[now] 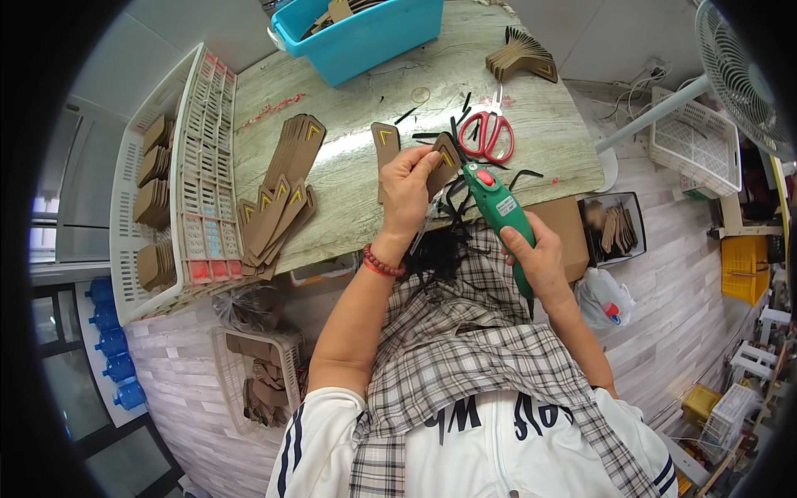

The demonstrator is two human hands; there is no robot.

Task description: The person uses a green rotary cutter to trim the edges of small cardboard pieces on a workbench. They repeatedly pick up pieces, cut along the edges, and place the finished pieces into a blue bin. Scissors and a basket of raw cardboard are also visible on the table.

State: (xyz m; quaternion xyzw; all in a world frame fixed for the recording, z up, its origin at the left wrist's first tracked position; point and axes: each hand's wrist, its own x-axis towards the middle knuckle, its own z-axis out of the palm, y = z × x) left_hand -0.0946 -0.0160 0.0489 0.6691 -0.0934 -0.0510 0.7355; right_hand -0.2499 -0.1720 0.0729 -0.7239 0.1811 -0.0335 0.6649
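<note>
My left hand [405, 189] pinches a brown flat piece [447, 158] with a rounded end and a yellow V-shaped mark. Wrapped in my right hand [541, 256] is a green handheld power tool [496, 204] with a red switch. The tool's tip is close to the edge of the held piece; whether they touch I cannot tell. Another brown piece [385, 143] lies just beyond my left hand. Red-handled scissors [501, 149] rest past the tool. Black strips [455, 199] are scattered around, with a dark heap on my checked apron [465, 295].
Fanned brown pieces [292, 156] lie on the table [349, 91] to the left, beside a white crate [148, 286]. A blue bin [374, 46] stands at the far side. More pieces [523, 56] sit far right; a fan [730, 62] stands beyond the table's right edge.
</note>
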